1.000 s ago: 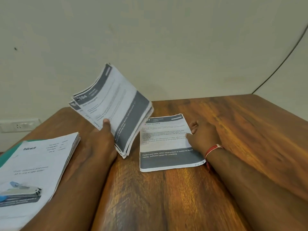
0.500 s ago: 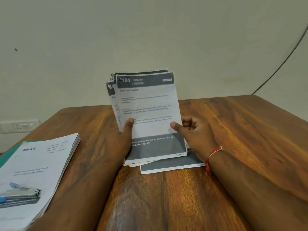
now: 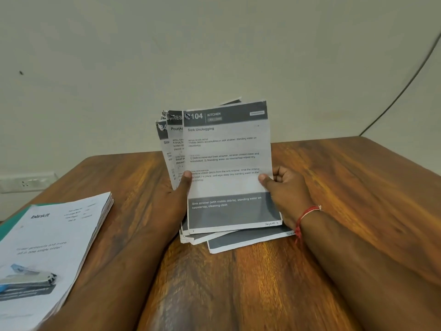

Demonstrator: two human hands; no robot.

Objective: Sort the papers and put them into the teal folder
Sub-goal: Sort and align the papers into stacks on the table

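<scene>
Left grip (image 3: 174, 201) clamps the fanned paper bundle (image 3: 226, 151) at its left edge, thumb on the front sheet. Right grip (image 3: 284, 194) pinches the bundle's right edge, thumb in front. We hold the bundle upright over the counter (image 3: 238, 295), with its bottom edges down on a single sheet (image 3: 243, 242) lying flat. Front page reads "104 KITCHEN, Sink Unclogging". Teal folder (image 3: 14, 218) sits far left, under a blinkit-cover stack (image 3: 55, 247), well apart from both grips.

Fanned papers (image 3: 226, 163) upright above a flat sheet (image 3: 248, 243); teal folder (image 3: 14, 216) beneath left stack (image 3: 47, 247)
</scene>
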